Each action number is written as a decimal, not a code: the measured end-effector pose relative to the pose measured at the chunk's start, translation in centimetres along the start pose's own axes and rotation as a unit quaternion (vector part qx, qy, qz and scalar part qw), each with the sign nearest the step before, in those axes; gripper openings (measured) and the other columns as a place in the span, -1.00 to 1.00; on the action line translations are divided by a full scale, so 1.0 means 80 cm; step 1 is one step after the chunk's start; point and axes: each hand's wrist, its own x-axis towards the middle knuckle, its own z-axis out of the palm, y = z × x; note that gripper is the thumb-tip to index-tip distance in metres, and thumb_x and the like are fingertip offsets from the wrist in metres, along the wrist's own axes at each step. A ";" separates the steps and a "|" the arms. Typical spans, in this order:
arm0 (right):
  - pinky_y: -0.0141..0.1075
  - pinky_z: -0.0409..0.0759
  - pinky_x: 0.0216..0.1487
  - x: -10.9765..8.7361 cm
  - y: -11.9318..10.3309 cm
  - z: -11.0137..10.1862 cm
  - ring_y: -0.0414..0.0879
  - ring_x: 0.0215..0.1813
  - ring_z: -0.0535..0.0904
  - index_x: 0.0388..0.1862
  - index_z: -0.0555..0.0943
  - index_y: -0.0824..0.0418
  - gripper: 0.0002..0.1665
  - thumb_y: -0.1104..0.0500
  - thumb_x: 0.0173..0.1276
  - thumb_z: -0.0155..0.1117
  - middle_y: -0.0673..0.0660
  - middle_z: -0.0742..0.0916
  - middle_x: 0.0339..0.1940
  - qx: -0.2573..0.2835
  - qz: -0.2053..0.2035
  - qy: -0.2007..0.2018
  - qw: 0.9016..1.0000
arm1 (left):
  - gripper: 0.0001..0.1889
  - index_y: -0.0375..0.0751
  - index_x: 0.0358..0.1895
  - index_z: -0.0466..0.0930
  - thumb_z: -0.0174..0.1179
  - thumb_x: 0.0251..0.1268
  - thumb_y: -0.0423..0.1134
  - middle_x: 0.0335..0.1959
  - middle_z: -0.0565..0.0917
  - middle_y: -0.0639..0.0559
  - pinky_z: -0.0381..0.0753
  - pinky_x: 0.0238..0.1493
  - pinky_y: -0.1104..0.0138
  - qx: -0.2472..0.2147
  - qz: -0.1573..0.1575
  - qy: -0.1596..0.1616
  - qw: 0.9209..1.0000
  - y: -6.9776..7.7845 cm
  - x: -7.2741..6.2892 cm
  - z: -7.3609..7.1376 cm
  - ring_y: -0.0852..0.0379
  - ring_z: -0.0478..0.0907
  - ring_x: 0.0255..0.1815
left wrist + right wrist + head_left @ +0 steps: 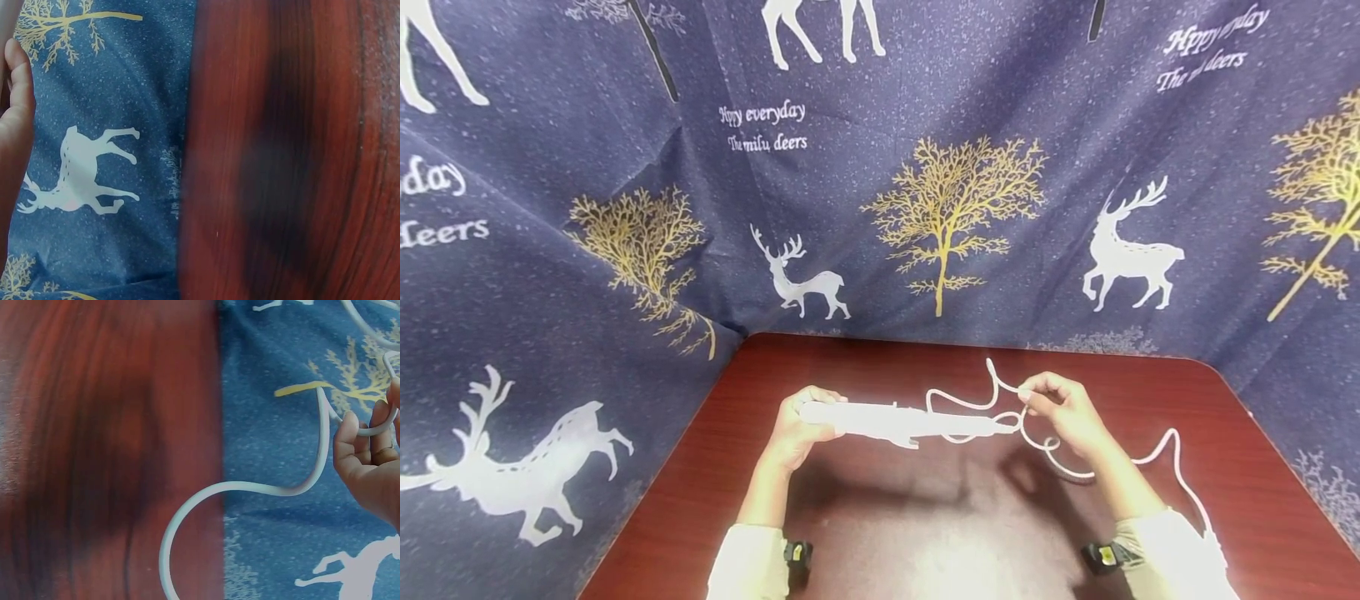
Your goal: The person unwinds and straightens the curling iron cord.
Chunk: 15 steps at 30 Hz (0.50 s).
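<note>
A white curling iron [880,421], its surface washed out by glare, is held level above the table. My left hand [797,429] grips its thick left end. In the left wrist view only part of that hand [19,106] shows at the left edge, with a strip of the iron. The white cord [962,404] leaves the iron's narrow right end and loops about. My right hand [1063,408] pinches the cord between thumb and fingers, just right of that end. The right wrist view shows the right hand [375,459] with the cord [250,486] curving away below it.
Beneath both hands lies a reddish-brown wooden table [880,517], with bright glare near its front. More cord [1176,458] runs by the right forearm. A blue cloth [850,192] printed with deer and trees hangs behind and to the sides.
</note>
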 end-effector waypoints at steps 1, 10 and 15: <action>-0.26 0.60 -0.32 0.000 -0.002 -0.001 -0.12 -0.40 0.59 -0.29 0.53 0.48 -0.85 0.36 0.25 0.23 0.08 0.67 -0.43 0.003 -0.005 -0.001 1.000 | -0.57 -0.23 -0.28 0.59 0.18 -0.24 -0.78 -0.25 0.64 -0.10 0.62 -0.35 0.26 0.002 0.000 0.000 1.000 0.000 0.000 0.000 -0.01 0.57 -0.25; -0.30 0.60 -0.30 -0.006 -0.021 -0.004 -0.09 -0.37 0.61 -0.31 0.52 0.50 -0.92 0.46 0.22 0.19 0.16 0.67 -0.39 0.041 -0.042 -0.020 0.998 | -0.64 -0.59 -0.29 0.43 0.24 -0.30 -0.76 -0.26 0.63 -0.14 0.62 -0.35 0.25 0.041 -0.033 0.043 0.998 -0.003 -0.003 -0.002 -0.04 0.56 -0.25; -0.40 0.53 -0.30 -0.011 -0.022 -0.008 -0.20 -0.36 0.57 -0.32 0.51 0.53 -0.93 0.54 0.19 0.14 0.05 0.67 -0.40 0.042 -0.076 -0.041 0.995 | -0.63 -0.59 -0.29 0.43 0.26 -0.32 -0.76 -0.26 0.64 -0.16 0.61 -0.32 0.27 0.064 -0.035 0.074 0.995 -0.007 -0.003 -0.006 -0.03 0.59 -0.26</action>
